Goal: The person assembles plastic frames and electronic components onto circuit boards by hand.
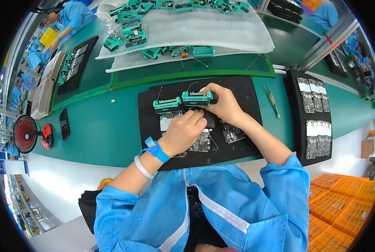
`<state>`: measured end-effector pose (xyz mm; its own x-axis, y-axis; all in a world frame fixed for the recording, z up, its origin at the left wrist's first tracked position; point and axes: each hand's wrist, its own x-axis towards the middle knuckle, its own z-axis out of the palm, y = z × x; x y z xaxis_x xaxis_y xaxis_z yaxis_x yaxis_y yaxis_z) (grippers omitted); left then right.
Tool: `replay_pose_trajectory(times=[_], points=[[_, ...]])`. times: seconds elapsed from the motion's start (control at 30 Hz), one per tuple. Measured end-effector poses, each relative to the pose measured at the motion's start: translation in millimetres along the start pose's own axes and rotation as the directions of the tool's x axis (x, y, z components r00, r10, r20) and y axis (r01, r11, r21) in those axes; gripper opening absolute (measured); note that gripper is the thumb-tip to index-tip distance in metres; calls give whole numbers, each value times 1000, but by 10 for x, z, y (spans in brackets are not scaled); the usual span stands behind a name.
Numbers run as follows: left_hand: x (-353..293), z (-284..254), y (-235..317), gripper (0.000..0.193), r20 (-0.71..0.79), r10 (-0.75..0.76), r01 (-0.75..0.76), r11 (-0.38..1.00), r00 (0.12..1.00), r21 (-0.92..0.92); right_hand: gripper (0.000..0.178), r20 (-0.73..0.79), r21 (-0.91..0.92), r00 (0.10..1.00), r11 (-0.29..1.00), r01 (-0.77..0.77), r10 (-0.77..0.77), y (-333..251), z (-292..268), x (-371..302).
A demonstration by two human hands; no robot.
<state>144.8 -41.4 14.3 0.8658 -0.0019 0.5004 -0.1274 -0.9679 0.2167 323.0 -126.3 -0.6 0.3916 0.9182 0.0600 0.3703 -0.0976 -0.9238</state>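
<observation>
My right hand (224, 106) grips the right end of a teal-framed module (197, 99) with a black front and a thin wire rising from its top. Just below it my left hand (185, 131) is closed, fingertips pinched near the module's lower edge; what they hold is hidden. A blue wrist strap (155, 150) is on my left wrist. Left of the gripped module, apart from my fingers, stands a similar teal module (167, 106). Under my left hand lies a circuit board (202, 142), partly covered. Another board (233, 132) lies below my right wrist. All rest on a black mat (233, 152).
Tweezers (272, 101) lie right of the mat. Farther right, a black tray (301, 138) carries several boards. A phone (64, 124), a red-black object (47, 136) and a fan (25, 134) are at left. Several teal modules (203, 51) sit on white foam (221, 31) beyond a green ledge (187, 75).
</observation>
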Motion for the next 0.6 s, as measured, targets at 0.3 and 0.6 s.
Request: replay_pose_trajectory(times=[0.3,0.6], points=[[22,-87,-14,16,19,-11,11,1000,1000,-5,77,121,10,985,993,120,-120,-395,-765,463],[54,-72,9,23,68,-18,21,999,998,-45,39,-738,-600,505,777,-189,-447,364,-2251,2414]])
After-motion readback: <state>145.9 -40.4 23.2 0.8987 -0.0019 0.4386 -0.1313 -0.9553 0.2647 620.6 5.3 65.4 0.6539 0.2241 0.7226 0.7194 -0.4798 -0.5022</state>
